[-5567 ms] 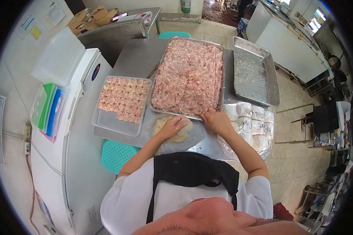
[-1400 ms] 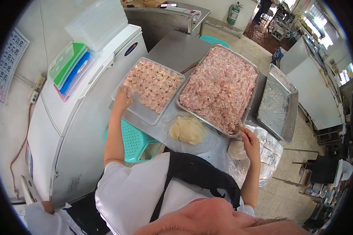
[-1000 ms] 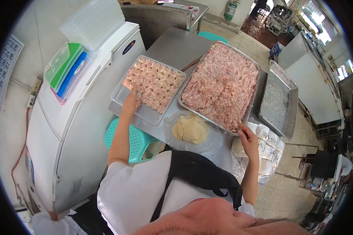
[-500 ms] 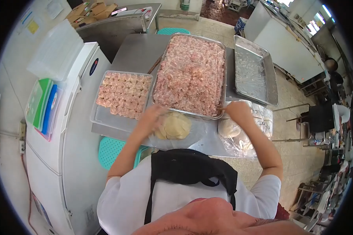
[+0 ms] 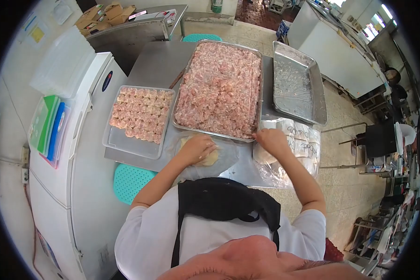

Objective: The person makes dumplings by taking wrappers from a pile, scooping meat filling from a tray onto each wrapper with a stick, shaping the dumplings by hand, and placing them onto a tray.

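My left hand (image 5: 198,149) lies over a stack of round, pale yellow dough wrappers (image 5: 209,160), its fingers stretched across them and partly covering them. The wrappers rest on a clear plastic sheet (image 5: 228,156). At the near right corner of a large metal tray (image 5: 173,112) heaped with raw minced meat (image 5: 219,88), my right hand (image 5: 271,141) is closed. A thin end of something shows at its fingertips, too small to name. To the left, rows of filled dumplings (image 5: 140,114) sit in a clear plastic container (image 5: 119,141).
A mostly bare metal tray (image 5: 291,88) stands right of the meat. Plastic-wrapped packs with writing (image 5: 303,142) lie beside my right forearm. A white freezer (image 5: 91,186) flanks the metal table (image 5: 156,60) on the left, with a turquoise stool (image 5: 130,182) below.
My left hand has moved right from the wrappers' left edge onto them. My right hand stays by the tray corner. The whole view has shifted slightly.
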### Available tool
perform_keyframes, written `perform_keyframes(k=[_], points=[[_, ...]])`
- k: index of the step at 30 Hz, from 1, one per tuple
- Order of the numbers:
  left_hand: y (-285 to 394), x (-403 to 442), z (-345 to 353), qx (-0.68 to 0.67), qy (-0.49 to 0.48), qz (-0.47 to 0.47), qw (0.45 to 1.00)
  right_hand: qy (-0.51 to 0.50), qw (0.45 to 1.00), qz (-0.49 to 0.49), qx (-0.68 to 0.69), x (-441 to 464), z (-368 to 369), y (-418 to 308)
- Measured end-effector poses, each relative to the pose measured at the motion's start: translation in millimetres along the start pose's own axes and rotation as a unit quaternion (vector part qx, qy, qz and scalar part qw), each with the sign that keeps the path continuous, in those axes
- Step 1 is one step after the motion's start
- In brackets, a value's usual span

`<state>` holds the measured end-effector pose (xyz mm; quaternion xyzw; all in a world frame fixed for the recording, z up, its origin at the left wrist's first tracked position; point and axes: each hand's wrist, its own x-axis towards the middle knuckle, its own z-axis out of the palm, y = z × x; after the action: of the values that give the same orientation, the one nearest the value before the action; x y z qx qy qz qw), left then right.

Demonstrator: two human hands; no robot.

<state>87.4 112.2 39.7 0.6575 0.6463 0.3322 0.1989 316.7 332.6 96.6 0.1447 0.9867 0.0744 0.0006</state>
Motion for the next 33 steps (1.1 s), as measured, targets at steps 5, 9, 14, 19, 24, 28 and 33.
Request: perform_keyframes(k=[5,9,14,19,24,28,33], points=[[11.4,-7.8,-37.8,-0.105,0.008,-0.167,0.980,0.003,0.989,0.083,0.119,-5.9,1.0,-17.6],[4.8,-10.4,-42.5,-0.210,0.008,-0.156,0.965,0.000,0.978,0.101,0.183,-0.8,4.6,-21.7],[5.7,19.8,-22.6,-0.545,0.140,-0.172,0.809,0.038,0.809,0.198,0.553,22.5,-2.4,-25.5],[31.8,75.1,-26.4,-0.765,0.245,-0.188,0.565,0.080,0.798,0.184,0.568,49.4,-5.3,-51.8],[10.7,81.5,-36.9,-0.836,0.277,-0.176,0.440,0.133,0.933,0.081,0.324,36.7,-24.4,-27.0],[-2.6,63.5,-43.7,-0.820,0.319,-0.190,0.436,-0.074,0.988,0.103,0.094,11.2,-89.1,6.0],[-6.2,59.8,-48.2,-0.790,0.350,-0.169,0.474,-0.163,0.982,0.096,0.020,-7.1,-70.6,-11.2]])
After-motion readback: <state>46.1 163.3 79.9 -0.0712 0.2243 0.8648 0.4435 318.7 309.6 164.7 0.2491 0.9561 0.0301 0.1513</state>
